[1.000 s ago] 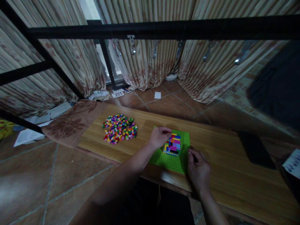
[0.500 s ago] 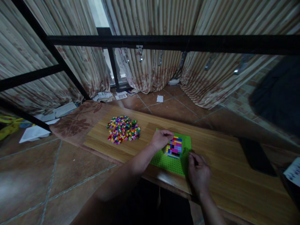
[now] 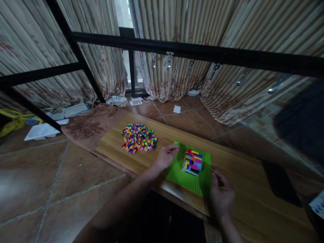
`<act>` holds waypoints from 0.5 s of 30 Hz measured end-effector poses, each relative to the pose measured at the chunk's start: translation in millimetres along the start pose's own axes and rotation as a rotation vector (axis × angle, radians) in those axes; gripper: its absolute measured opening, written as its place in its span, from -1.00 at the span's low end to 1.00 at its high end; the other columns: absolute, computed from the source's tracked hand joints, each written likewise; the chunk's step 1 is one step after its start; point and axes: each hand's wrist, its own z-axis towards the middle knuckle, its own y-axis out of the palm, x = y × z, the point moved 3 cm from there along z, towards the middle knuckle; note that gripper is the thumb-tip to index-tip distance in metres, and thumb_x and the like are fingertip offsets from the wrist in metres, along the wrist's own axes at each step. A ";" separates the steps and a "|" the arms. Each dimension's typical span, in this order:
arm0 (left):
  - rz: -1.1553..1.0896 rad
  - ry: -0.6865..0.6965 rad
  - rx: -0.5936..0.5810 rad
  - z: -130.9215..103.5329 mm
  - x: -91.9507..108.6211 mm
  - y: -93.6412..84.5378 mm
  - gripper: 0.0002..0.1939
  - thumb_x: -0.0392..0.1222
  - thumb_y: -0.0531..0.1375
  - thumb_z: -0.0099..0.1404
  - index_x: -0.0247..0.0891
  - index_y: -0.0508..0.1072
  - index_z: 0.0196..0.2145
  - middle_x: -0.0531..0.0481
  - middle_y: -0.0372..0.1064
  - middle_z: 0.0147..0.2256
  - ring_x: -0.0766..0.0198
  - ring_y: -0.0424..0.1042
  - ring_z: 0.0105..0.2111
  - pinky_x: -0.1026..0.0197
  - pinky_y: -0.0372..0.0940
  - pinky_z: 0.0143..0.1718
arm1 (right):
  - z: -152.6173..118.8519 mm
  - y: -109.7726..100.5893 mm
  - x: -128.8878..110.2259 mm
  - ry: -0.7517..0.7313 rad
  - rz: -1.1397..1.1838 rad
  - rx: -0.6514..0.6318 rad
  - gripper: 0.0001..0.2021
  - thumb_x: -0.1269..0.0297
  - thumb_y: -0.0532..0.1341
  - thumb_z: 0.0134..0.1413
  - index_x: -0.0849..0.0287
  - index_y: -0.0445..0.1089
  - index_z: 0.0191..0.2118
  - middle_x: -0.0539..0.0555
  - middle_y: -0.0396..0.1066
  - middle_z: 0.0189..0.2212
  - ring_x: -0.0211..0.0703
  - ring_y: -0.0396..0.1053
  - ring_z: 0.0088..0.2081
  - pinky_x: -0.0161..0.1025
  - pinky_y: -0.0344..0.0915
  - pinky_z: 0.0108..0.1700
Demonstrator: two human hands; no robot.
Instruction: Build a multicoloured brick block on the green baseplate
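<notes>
A block [image 3: 192, 162] built of multicoloured toy bricks stands on a green baseplate [image 3: 174, 175] on the wooden board. My left hand [image 3: 167, 156] hovers at the plate's left edge, apart from the block. Its fingers are curled together, and whether a small brick is between them cannot be made out. Close by the plate's right edge, my right hand [image 3: 223, 190] is closed with thumb and forefinger pinched; anything inside is hidden. A loose pile of small coloured bricks [image 3: 139, 138] lies to the left of the plate.
The wooden board [image 3: 243, 179] rests on a brown patterned cloth [image 3: 88, 123]. A dark flat object [image 3: 280, 182] lies at its right end. Behind runs a black metal rail [image 3: 187, 48] with hooks, before striped curtains [image 3: 174, 20]. Papers [image 3: 76, 109] lie on the tiled floor.
My left hand has drawn back leftward from the brick block, uncovering its upper left corner. The right hand stays by the plate's right edge. The whole view has shifted slightly.
</notes>
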 end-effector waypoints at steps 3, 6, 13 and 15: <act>0.091 0.046 0.004 -3.9 -3.1 -9.7 -0.79 -0.21 0.13 0.25 -0.31 0.53 -0.24 -0.01 0.51 -0.33 0.31 0.44 -0.36 0.32 0.31 -0.31 | 15.0 -2.7 -32.0 -0.102 0.040 0.043 -0.68 0.04 0.19 0.11 0.20 0.48 -0.21 0.18 0.46 -0.22 -0.04 0.40 -0.18 -0.08 0.30 -0.08; 0.213 0.102 0.011 -11.5 -6.0 -21.9 -0.78 -0.20 0.10 0.28 -0.28 0.54 -0.25 -0.01 0.52 -0.31 0.30 0.45 -0.35 0.30 0.31 -0.27 | 33.8 11.7 -65.8 -0.374 -0.046 -0.110 -0.74 0.08 0.18 0.14 0.12 0.50 -0.22 0.13 0.41 -0.16 -0.05 0.35 -0.11 -0.07 0.27 -0.03; 0.356 0.211 -0.030 -23.6 -9.1 -30.0 -0.79 -0.24 0.10 0.28 -0.22 0.52 -0.22 0.00 0.50 -0.27 0.27 0.45 -0.24 0.30 0.30 -0.17 | 54.7 47.5 -76.0 -0.667 -0.403 -0.300 -0.72 0.16 0.07 0.21 0.10 0.52 -0.20 0.16 0.37 -0.17 0.01 0.24 -0.10 -0.02 0.24 -0.04; 0.363 0.211 -0.039 -23.2 -9.8 -29.5 -0.80 -0.26 0.10 0.28 -0.22 0.52 -0.23 0.00 0.49 -0.28 0.28 0.45 -0.25 0.30 0.30 -0.18 | 55.3 49.2 -75.8 -0.701 -0.440 -0.305 -0.71 0.17 0.06 0.22 0.12 0.51 -0.21 0.17 0.37 -0.18 0.01 0.23 -0.12 -0.03 0.24 -0.04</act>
